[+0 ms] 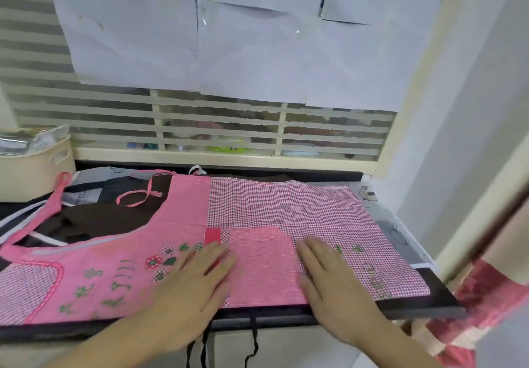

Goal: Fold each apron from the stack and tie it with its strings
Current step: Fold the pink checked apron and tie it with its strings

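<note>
Both hands flat, grip released: left hand [194, 279] and right hand [329, 279] press pink apron [257, 210] spread across dark bench [423, 307]; strings [134, 196] at 10 o'clock, apparently over darker aprons [94, 216].

A dark tabletop [415, 309] runs along the slatted window wall, its front edge showing black below the cloth. A pink apron [257, 224] lies spread flat across most of it, atop a stack of other aprons [94, 210], dark brown and grey, which show at the far left part. A grey printed cloth [398, 233] peeks out along the right edge, under the pink one. A pink neck strap [43, 216] loops toward the left edge, and a pink tie string [140, 196] curls on the brown fabric. Black strings [253, 336] hang over the front edge. A cream tub [31, 173] stands at the far left corner.
</note>
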